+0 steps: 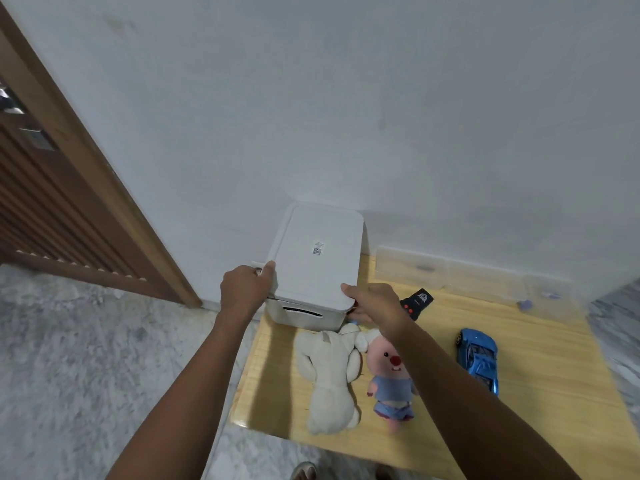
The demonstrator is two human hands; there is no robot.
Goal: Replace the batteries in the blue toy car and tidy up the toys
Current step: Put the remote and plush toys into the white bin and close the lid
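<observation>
A white storage box (298,311) with a flat lid (318,254) stands at the back left of a low wooden table (540,410). My left hand (246,289) grips the lid's near left corner. My right hand (372,303) grips its near right corner. In front of the box lie a white plush animal (332,375) and a pink plush in blue clothes (391,382). The blue toy car (479,360) sits further right. A black remote control (417,303) lies behind my right wrist.
The box stands against a white wall. A brown wooden door (52,202) is at the left. A clear plastic container (467,275) rests along the wall at the table's back. Grey marble floor (86,358) surrounds the table. Toes show at the bottom edge.
</observation>
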